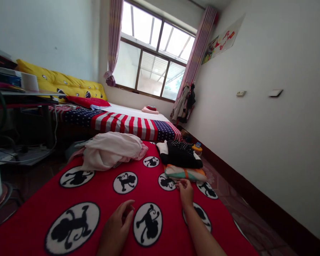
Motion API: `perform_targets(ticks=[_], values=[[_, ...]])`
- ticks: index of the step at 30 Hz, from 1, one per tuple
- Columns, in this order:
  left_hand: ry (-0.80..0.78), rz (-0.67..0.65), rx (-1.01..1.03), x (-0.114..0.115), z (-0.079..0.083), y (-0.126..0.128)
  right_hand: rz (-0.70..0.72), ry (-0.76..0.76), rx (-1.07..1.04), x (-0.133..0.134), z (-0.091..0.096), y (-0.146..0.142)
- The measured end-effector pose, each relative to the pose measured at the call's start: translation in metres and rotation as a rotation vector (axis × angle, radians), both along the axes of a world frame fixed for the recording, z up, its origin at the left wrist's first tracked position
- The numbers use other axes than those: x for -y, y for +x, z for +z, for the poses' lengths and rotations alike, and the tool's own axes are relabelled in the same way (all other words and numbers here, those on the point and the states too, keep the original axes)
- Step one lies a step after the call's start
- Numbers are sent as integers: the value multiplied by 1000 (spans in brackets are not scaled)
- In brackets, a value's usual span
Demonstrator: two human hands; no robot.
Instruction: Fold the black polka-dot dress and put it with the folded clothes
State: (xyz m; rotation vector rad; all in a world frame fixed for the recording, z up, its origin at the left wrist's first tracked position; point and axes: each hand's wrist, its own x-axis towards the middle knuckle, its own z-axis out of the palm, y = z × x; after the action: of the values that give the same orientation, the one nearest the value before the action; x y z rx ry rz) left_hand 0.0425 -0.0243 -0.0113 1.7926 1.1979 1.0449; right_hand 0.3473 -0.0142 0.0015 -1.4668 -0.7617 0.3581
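My left hand [117, 224] is over the red blanket [106, 193], its fingers loosely curved and a gap showing between thumb and fingertips, with nothing in it. Further forward, my right hand [186, 192] has bent fingers slightly apart, and I see nothing held there. It is just in front of a stack of folded clothes. On top of that stack lies a black and white garment [182, 156]; a peach, white and green folded cloth [185, 173] lies beneath it. A crumpled white cloth [109, 151] rests at the far left of the blanket, with pink fabric [142, 152] beside it.
Beyond the blanket is a bed with a stars-and-stripes cover [122, 124], a yellow cushion [77, 85] and a small folded pile [150, 109]. A cluttered desk [24, 93] is at left. A wall [269, 142] runs along the right, and clothes [185, 103] hang near the window.
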Motion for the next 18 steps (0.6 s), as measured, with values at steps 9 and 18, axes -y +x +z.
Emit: perform_targets(ticks=[9,18], values=[[146,-117,-21,12,15,-7,146,-150,599,76,1,-78],[187,-190,-35,57,17,-18,118,-169,670,88,-2,-83]])
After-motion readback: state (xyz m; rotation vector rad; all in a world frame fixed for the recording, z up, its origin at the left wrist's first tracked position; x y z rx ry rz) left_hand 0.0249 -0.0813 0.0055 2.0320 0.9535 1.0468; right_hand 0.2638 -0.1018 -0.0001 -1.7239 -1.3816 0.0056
